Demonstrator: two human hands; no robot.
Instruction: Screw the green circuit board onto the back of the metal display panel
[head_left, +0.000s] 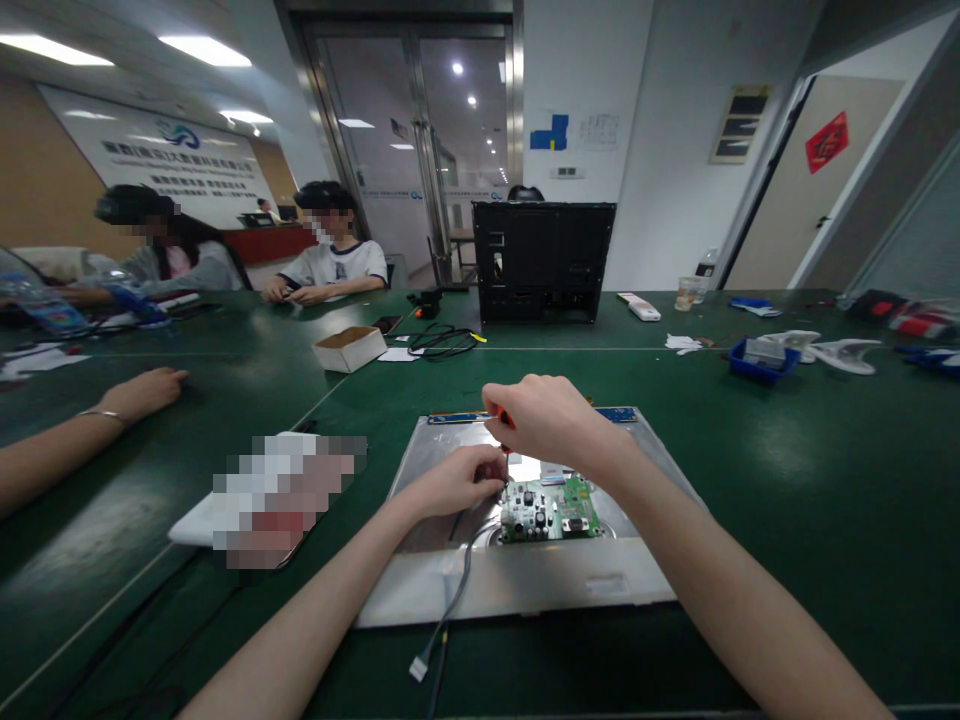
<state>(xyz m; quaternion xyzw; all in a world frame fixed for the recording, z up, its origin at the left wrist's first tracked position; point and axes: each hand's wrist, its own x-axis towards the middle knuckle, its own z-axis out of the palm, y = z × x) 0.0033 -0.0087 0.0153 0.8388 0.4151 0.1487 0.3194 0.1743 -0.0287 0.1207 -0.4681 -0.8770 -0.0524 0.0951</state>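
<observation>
Both hands crowd the board (551,508) on the panel (517,585): your right hand (544,418) is fisted on the screwdriver (505,420), your left hand (457,482) pinches at its tip. One slip could gouge the board or jab those fingers; the cable (450,605) could snag.

One flat silver metal panel (525,585), back up, carried one green circuit board (551,508). One orange-handled screwdriver (504,418). One grey cable with a white plug (442,625). One open white cardboard box (350,348). One black monitor housing (543,262), upright. One blue plastic tray (761,362). One clear plastic cup (686,293). Two seated people across the tabletop (787,470).
</observation>
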